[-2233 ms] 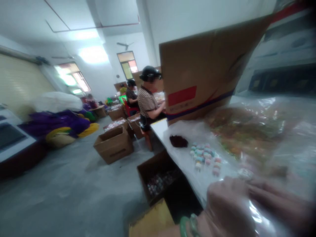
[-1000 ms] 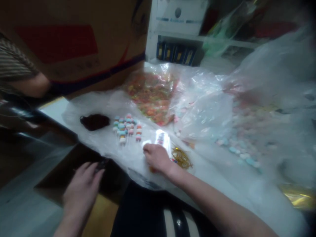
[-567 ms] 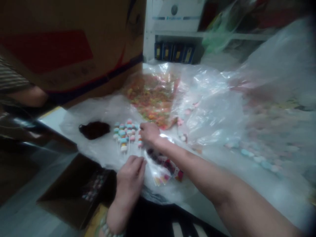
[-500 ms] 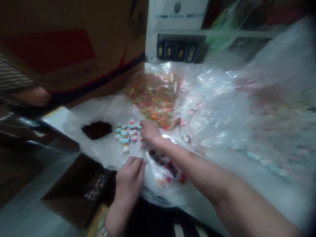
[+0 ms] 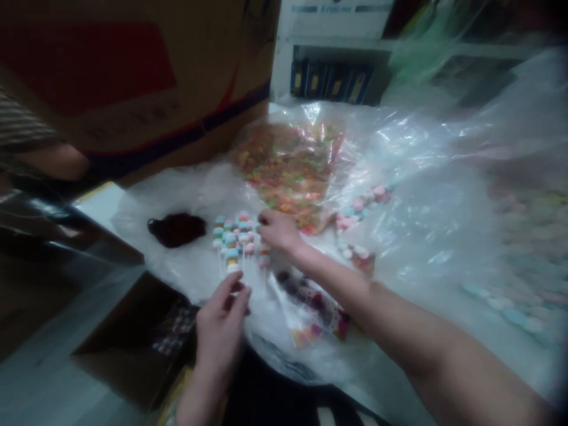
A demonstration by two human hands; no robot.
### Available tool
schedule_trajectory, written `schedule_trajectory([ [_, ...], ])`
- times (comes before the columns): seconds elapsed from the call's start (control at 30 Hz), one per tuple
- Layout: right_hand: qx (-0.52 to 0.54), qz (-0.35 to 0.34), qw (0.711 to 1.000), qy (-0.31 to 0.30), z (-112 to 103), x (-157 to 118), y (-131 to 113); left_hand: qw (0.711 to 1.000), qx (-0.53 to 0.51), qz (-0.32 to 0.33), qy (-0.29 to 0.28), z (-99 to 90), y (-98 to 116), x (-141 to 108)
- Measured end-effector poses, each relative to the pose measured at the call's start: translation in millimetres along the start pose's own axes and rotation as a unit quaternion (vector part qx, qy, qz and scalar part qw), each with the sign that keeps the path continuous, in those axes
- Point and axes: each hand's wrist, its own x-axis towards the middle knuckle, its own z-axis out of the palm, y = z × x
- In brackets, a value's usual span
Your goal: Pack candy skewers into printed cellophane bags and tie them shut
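Several marshmallow skewers (image 5: 231,239) in pink, blue and white lie side by side on a plastic sheet (image 5: 177,272). My left hand (image 5: 224,310) is just below them, its fingers curled near the lowest skewer's stick; whether it touches the stick is blurred. At the right end of the group, my right hand (image 5: 279,232) has its fingers pressed together over a skewer (image 5: 265,254), and what is between the fingertips is hidden. Printed wrappers (image 5: 317,307) lie beneath my right forearm.
Behind are a bag of orange and green candy (image 5: 293,171) and loose marshmallows (image 5: 355,213). A dark red item (image 5: 177,229) lies left. An open carton (image 5: 119,343) sits below left; another person's arm (image 5: 53,160) shows beside a large box (image 5: 133,77).
The fingers of my left hand have parted somewhat, and that hand sits slightly further left. My right hand stays at the right end of the skewers. The whole view has shifted a little.
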Motion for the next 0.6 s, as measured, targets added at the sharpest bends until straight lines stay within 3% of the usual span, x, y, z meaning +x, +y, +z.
schedule_trajectory([
  [0.07,0.131,-0.031,0.990,-0.040,2.3,-31.5,-0.2,0.988,-0.117,-0.089,-0.045,2.0,2.0,3.5],
  [0.13,0.240,-0.027,0.965,-0.103,9.8,-59.0,-0.7,0.968,-0.185,-0.130,-0.110,4.6,0.8,6.1],
  [0.2,0.287,-0.010,0.948,-0.136,16.8,-78.6,-1.0,0.956,-0.213,-0.155,-0.126,6.1,-3.1,4.2],
  [0.3,0.206,-0.063,0.966,-0.146,19.9,-97.7,1.7,0.941,-0.256,-0.215,-0.058,2.3,-9.2,-10.2],
  [0.4,0.010,-0.038,0.998,-0.048,30.3,-104.2,14.5,0.902,-0.325,-0.282,-0.036,-6.1,-15.1,-26.5],
  [0.47,-0.044,-0.040,0.996,-0.062,48.2,-99.2,24.1,0.885,-0.377,-0.271,-0.041,-12.2,-20.6,-30.4],
  [0.6,-0.055,-0.043,0.996,-0.062,77.8,-90.8,32.1,0.866,-0.433,-0.245,-0.045,-22.3,-27.9,-35.2],
])
